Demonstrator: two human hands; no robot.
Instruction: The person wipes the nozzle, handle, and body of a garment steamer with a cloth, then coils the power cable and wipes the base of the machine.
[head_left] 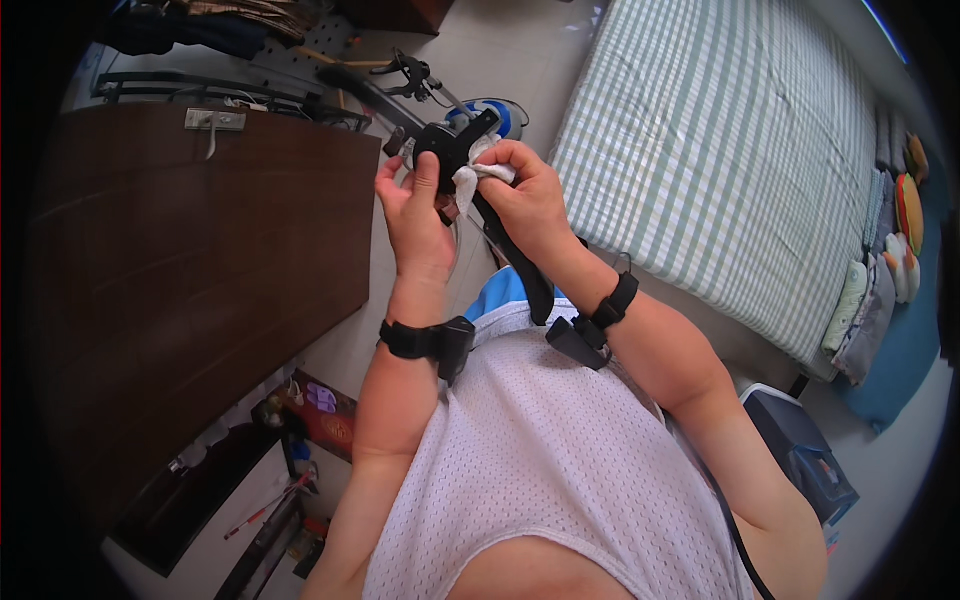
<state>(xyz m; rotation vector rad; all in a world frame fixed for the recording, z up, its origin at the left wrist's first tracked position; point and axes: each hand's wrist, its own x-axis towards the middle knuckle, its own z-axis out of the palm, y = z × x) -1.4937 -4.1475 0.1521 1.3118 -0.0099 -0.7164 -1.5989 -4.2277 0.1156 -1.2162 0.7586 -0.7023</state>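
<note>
In front of me is a black hub-like object [437, 147] with long dark arms; I cannot make out its exact kind. One black arm [518, 262] slants down toward my shirt. My left hand [413, 212] grips the hub's left side, its thumb pressed on the black face. A white cloth [467, 188] is pinched between the thumb and fingers of my right hand [528, 196]. The cloth lies against the hub's right side, and part of it hangs down. What the left fingers touch behind the hub is partly hidden.
A brown door [200, 270] with a metal handle [213, 122] stands at the left. At the right is a bed with a green-checked sheet [710, 150]. Beyond my hands sits a blue-and-white round object [507, 116]. A dark storage box [798, 450] stands near my right elbow.
</note>
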